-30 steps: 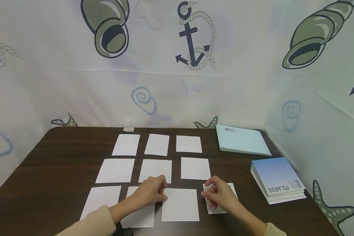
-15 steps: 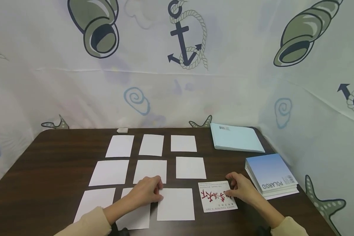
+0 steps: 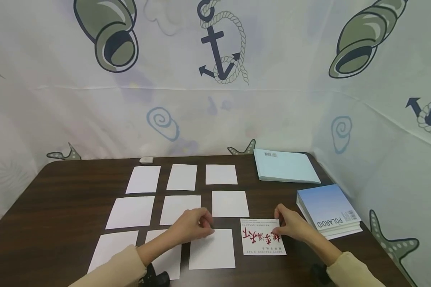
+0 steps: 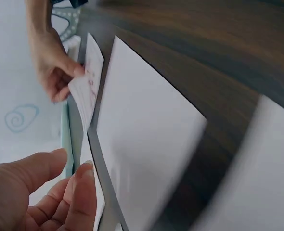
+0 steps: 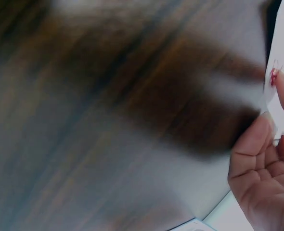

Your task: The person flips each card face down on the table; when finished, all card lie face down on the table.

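Observation:
A white square card with red lettering (image 3: 262, 237) lies at the right end of the front row, its print upside down from here. My right hand (image 3: 292, 224) pinches its right edge between thumb and fingers; in the left wrist view the gripped side of the card (image 4: 86, 91) bends up. My left hand (image 3: 193, 226) hovers over the upper left part of a blank white card (image 3: 212, 253), fingers loosely bent. A gap shows between its thumb and forefinger in the left wrist view, with nothing held.
Blank white cards (image 3: 230, 204) lie in rows across the dark wooden table (image 3: 57, 215). At the right sits a blue-and-white box marked POLAROID (image 3: 328, 207), with a pale blue flat box (image 3: 287, 165) behind it. A small white block (image 3: 146, 160) rests at the back edge.
My right hand has shifted from over the lettered card to its right edge, uncovering the red print, and the card now lies straighter. My left hand has moved right, off the blank card's left edge.

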Tool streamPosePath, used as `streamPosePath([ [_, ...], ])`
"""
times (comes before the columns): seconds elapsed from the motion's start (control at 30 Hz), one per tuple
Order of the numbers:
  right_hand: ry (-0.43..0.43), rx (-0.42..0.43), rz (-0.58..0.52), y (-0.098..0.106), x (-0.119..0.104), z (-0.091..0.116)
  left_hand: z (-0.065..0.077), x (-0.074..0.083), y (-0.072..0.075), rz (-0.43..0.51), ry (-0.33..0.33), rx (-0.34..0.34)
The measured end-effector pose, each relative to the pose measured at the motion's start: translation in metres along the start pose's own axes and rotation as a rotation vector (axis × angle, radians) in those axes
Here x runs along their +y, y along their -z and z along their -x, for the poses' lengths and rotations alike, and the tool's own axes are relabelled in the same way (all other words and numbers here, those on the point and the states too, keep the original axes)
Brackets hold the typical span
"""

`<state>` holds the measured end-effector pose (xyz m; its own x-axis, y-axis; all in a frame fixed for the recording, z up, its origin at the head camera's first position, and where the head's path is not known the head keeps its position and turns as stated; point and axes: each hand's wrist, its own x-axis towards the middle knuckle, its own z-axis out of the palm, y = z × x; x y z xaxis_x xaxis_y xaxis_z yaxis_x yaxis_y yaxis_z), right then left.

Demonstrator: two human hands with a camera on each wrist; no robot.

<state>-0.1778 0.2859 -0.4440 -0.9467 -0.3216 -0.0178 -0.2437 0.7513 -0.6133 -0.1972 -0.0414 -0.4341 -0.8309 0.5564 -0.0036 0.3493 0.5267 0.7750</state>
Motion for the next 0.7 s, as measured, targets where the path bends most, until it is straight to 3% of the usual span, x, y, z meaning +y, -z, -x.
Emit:
streamPosePath([
  [0.1, 0.044, -0.001, -0.016, 0.001, 0.005, 0.002, -0.017, 0.007, -0.014, 0.113, 0.032, -0.023],
  [0.2, 0.069, 0.006, -0.039, 0.0, 0.008, 0.003, -0.033, 0.012, -0.029, 0.168, 0.067, -0.026],
  [0.33, 0.069, 0.01, -0.068, -0.002, 0.011, 0.003, -0.046, 0.019, -0.043, 0.161, 0.09, -0.019],
  [0.7, 0.075, 0.048, -0.092, -0.003, 0.017, 0.004, -0.062, 0.027, -0.062, 0.178, 0.069, 0.052],
])
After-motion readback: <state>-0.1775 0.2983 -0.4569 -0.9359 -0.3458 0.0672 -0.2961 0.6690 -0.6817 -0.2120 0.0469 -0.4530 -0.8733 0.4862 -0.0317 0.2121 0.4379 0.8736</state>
